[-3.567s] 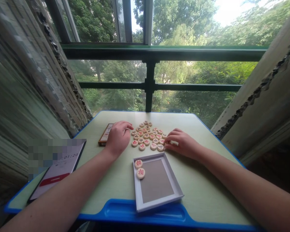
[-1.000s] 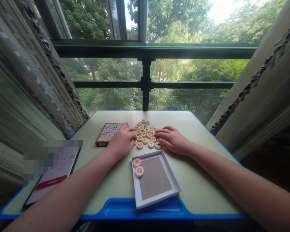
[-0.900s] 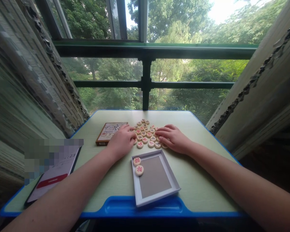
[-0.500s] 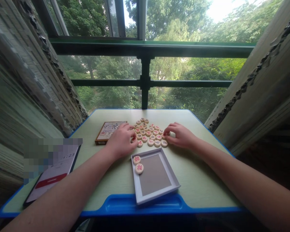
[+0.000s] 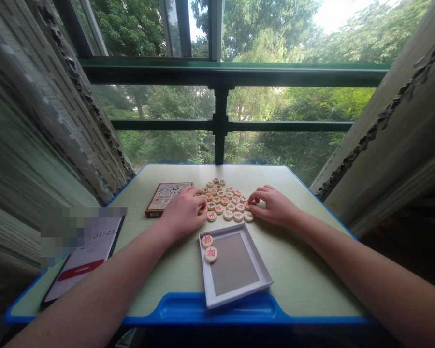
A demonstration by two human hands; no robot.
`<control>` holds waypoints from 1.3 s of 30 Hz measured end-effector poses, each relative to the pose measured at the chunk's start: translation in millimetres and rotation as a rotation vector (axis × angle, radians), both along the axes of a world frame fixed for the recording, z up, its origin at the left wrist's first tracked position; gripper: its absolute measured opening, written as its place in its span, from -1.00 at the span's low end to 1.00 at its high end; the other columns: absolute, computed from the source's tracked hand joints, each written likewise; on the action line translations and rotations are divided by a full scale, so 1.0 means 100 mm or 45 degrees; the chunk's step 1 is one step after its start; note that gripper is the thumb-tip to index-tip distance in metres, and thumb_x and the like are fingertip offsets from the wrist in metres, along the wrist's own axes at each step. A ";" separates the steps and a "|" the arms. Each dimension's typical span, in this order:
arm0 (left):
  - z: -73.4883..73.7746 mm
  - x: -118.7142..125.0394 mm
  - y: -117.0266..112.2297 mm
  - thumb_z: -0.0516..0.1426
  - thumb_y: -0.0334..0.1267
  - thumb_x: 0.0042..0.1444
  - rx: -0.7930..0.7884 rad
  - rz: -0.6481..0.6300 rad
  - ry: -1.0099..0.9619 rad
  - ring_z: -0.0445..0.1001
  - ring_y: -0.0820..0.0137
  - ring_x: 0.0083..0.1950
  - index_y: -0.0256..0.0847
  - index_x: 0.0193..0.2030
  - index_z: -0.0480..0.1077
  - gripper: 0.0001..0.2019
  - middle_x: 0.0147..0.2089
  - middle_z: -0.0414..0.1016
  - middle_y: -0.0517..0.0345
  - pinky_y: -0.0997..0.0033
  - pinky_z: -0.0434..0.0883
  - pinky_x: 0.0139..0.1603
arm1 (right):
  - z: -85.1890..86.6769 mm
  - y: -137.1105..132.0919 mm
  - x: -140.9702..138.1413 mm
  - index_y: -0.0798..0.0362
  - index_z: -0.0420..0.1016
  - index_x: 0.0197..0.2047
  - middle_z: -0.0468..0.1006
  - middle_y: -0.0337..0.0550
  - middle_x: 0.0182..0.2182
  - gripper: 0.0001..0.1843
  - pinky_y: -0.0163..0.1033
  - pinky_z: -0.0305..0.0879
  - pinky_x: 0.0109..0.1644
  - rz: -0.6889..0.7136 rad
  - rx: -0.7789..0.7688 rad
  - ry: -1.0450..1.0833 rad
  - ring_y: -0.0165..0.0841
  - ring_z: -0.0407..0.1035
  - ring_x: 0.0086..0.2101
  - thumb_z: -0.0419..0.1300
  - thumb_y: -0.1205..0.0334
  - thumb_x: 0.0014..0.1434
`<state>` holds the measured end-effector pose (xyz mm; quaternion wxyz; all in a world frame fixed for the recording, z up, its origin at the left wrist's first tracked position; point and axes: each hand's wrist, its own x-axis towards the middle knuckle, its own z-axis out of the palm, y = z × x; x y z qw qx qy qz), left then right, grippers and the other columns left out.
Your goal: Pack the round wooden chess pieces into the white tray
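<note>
Several round wooden Chinese chess pieces [image 5: 224,200], marked in red or black characters, lie face up in a loose flat group on the table. At the group's left edge my left hand [image 5: 186,208] is curled, thumb and fingers around a piece [image 5: 203,209] that they partly hide. Across from it, my right hand [image 5: 271,205] pinches at a red-marked piece [image 5: 247,206] on the right edge, still resting on the table. Nearer to me is a shallow grey-white box tray [image 5: 239,290]. Two red-marked pieces [image 5: 210,254] lie along its left side.
A printed Chinese chess box lid [image 5: 163,195] lies beside my left hand, partly covered by it. A phone [image 5: 85,261] rests at the table's left, near my left forearm. The table [image 5: 304,270] has a blue edge and a front groove [image 5: 181,307]. Curtains flank the window behind.
The whole view has shifted slightly, moving everything a little to the right. Both hands stay at the same sides of the pieces, with no clear change in their hold.
</note>
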<state>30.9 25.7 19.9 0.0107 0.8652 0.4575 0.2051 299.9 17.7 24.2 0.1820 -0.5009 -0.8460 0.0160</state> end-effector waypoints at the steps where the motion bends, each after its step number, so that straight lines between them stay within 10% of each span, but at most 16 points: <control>1: 0.00 0.00 0.00 0.10 -0.24 -0.08 -0.008 0.014 -0.003 0.30 0.15 0.06 -0.19 -0.38 0.48 -0.84 -0.03 0.45 0.01 0.13 0.29 0.12 | 0.00 0.00 0.00 0.04 0.52 -0.34 0.51 -0.11 -0.39 -0.83 -0.20 0.24 -0.20 0.001 -0.001 0.003 -0.28 0.29 -0.32 0.15 0.16 0.09; 39: 0.01 -0.02 0.03 0.10 -0.17 -0.08 -0.055 0.094 0.152 0.28 0.13 0.03 -0.22 -0.36 0.40 -0.81 -0.08 0.44 -0.02 0.15 0.22 0.12 | 0.06 -0.12 -0.12 0.08 0.45 -0.37 0.41 -0.15 -0.49 -0.83 -0.24 0.18 -0.25 0.048 0.135 0.233 -0.33 0.24 -0.38 0.17 0.14 0.09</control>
